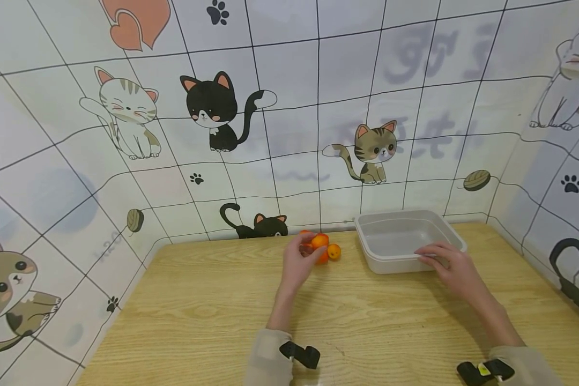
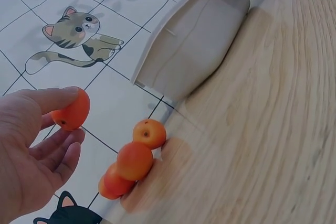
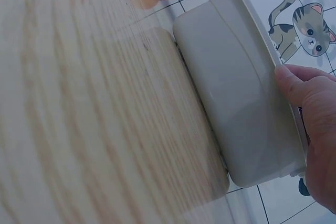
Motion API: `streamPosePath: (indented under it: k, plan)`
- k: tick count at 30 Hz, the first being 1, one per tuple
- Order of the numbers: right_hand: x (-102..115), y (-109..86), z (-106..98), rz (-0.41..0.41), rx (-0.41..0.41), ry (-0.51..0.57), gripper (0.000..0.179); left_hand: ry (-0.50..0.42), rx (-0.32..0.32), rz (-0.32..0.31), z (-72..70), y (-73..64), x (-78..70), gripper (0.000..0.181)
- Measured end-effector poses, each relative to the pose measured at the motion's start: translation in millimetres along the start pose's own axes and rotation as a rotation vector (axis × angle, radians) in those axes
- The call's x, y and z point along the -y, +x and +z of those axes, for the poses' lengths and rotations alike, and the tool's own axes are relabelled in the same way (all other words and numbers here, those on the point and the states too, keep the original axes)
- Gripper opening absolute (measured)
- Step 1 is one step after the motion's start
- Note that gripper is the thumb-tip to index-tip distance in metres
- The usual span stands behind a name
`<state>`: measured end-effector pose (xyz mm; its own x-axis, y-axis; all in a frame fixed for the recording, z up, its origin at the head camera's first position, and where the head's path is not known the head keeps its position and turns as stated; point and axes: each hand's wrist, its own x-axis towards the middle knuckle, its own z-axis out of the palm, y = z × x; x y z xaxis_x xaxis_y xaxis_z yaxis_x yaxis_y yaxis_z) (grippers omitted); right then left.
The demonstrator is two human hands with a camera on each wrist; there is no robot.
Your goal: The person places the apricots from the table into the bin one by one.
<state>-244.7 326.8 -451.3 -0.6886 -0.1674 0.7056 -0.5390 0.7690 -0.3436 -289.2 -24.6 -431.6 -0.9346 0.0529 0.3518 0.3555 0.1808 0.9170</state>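
My left hand [image 1: 300, 264] is at the back of the table, left of a white plastic bin [image 1: 393, 265]. Between thumb and fingers it pinches a small orange-red round fruit [image 2: 77, 109] with a dark stem spot. Just beside that hand, several similar fruits [image 2: 135, 161] lie in a row along the wall. The rightmost fruit [image 1: 334, 251] is lighter orange. My right hand [image 1: 452, 268] grips the bin's near rim toward its right corner, with the thumb on the outer side in the right wrist view. Inside, the bin shows a bare floor.
The light wood table [image 1: 212, 311] runs up to a wall covering [image 1: 289, 128] printed with cats and grid lines. Walls close in on the left and right sides too. The bin stands close to the back wall, to the right of the fruits.
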Motion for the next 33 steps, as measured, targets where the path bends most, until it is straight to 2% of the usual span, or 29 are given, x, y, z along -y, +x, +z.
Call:
streamPosePath:
  k: [5,24,33]
  plan:
    - [2,0.2,0,-0.002,-0.002,0.002,0.028,-0.015,-0.005,0.031,6.7,-0.2,-7.7,0.035]
    - [4,-0.1,-3,-0.002,-0.006,0.022,0.029,-0.102,-0.005,0.068,47.0,-4.9,-20.7,0.035]
    - [4,0.3,-2,-0.005,-0.006,0.019,0.029,-0.099,-0.018,0.123,66.5,-7.4,-26.9,0.034]
